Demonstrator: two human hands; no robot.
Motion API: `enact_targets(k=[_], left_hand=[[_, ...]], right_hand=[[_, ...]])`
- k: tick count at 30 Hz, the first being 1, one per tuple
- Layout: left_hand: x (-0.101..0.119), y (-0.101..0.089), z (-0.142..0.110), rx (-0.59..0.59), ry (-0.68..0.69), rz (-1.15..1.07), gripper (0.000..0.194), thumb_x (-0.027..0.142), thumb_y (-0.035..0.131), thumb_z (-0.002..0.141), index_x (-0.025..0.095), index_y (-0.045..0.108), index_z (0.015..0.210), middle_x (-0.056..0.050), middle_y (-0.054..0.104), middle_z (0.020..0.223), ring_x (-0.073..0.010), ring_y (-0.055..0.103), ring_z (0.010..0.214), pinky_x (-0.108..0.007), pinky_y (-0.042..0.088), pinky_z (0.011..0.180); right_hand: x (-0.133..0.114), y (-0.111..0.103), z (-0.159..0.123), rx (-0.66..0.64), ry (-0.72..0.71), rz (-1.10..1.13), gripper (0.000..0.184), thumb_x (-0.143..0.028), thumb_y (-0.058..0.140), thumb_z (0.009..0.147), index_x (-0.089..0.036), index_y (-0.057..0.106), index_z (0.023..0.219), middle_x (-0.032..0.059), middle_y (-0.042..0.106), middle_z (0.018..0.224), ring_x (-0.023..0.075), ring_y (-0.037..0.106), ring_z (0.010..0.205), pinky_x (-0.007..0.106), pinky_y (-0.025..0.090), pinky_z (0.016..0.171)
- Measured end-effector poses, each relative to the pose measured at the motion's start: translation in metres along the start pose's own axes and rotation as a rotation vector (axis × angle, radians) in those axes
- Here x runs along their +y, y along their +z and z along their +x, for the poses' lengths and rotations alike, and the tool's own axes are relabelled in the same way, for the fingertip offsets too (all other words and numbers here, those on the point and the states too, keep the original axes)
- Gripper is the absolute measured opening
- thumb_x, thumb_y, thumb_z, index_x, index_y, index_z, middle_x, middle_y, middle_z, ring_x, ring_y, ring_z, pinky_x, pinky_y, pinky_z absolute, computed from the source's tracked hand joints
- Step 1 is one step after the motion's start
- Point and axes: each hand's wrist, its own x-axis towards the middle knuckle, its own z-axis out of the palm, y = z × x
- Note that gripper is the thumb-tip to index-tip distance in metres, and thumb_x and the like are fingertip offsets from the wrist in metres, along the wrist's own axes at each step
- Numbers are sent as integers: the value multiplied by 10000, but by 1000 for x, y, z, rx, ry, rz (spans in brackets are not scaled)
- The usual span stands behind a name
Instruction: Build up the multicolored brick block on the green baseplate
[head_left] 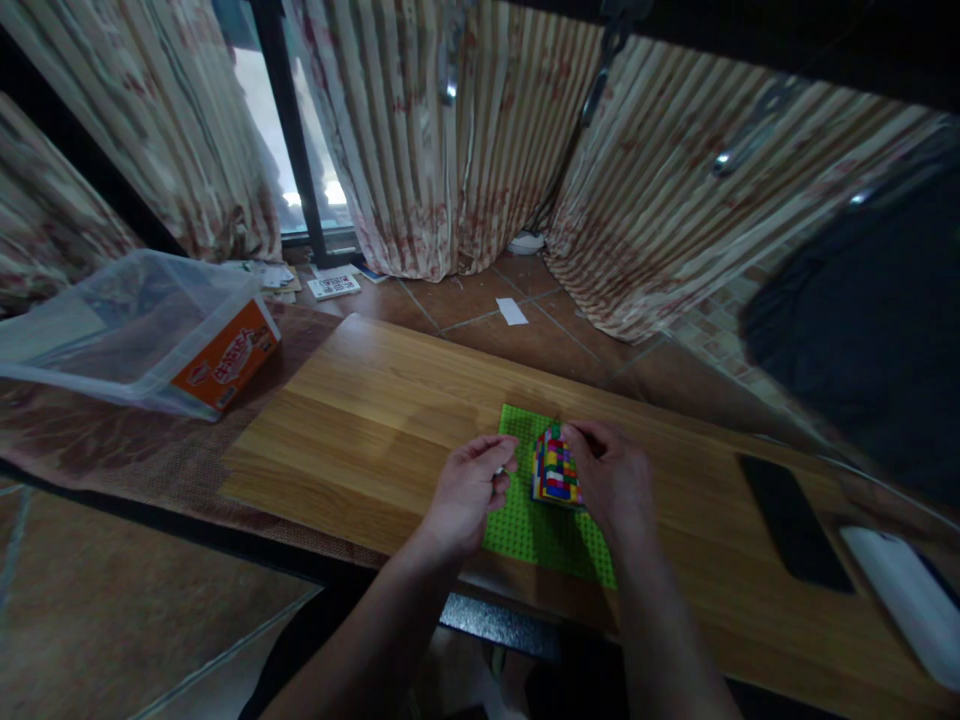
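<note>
A small multicoloured toy brick model [555, 468] with a sloped, roof-like side stands on a green studded baseplate [525, 535]. My right hand [616, 478] is closed at the model's right side and top, its thumb against the upper edge near a green brick. Its other fingertips are partly hidden. To the left of the model, over the baseplate's left edge, my left hand [469, 488] is pinched shut. A tiny white piece [500, 470], perhaps a toy brick, shows between those fingers.
The baseplate lies on a wooden board [337, 430]. A clear plastic bin [142, 340] with an orange label stands at the left. On the right lie a black phone-like slab [795, 520] and a white oblong object [900, 590]. Striped curtains [450, 150] hang behind.
</note>
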Motion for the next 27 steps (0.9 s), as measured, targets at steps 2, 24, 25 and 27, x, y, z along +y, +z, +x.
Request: enact_targets(k=[2, 24, 25, 27], left_hand=[[-1, 0, 1, -2, 3, -2, 299, 301, 778, 640, 131, 609, 817, 42, 521, 638, -12, 360, 439, -178, 135, 420], [-3, 1, -1, -105, 42, 19, 466, 559, 741, 678, 147, 525, 683, 48, 466, 585, -18, 336, 425, -174, 164, 395], [-2, 1, -1, -115, 40, 19, 468, 558, 739, 683, 150, 511, 671, 50, 462, 577, -16, 330, 420, -175, 165, 393], [-1, 3, -2, -143, 34, 21, 470, 554, 740, 689, 152, 498, 663, 56, 452, 560, -12, 314, 407, -176, 155, 388]], right_hand=[[0, 0, 0, -10, 3, 10, 321, -453, 542, 855, -192, 727, 833, 67, 707, 846, 225, 626, 810, 365, 459, 789], [-35, -2, -24, -146, -355, 292, 146, -312, 602, 915, -261, 704, 1007, 32, 684, 1076, 191, 604, 1047, 377, 463, 931], [-36, -2, -23, -159, -356, 285, 157, -314, 588, 924, -261, 703, 1017, 34, 682, 1085, 193, 599, 1055, 380, 461, 935], [-36, -3, -23, -186, -362, 275, 183, -316, 555, 943, -269, 703, 1040, 34, 674, 1110, 195, 588, 1076, 385, 453, 950]])
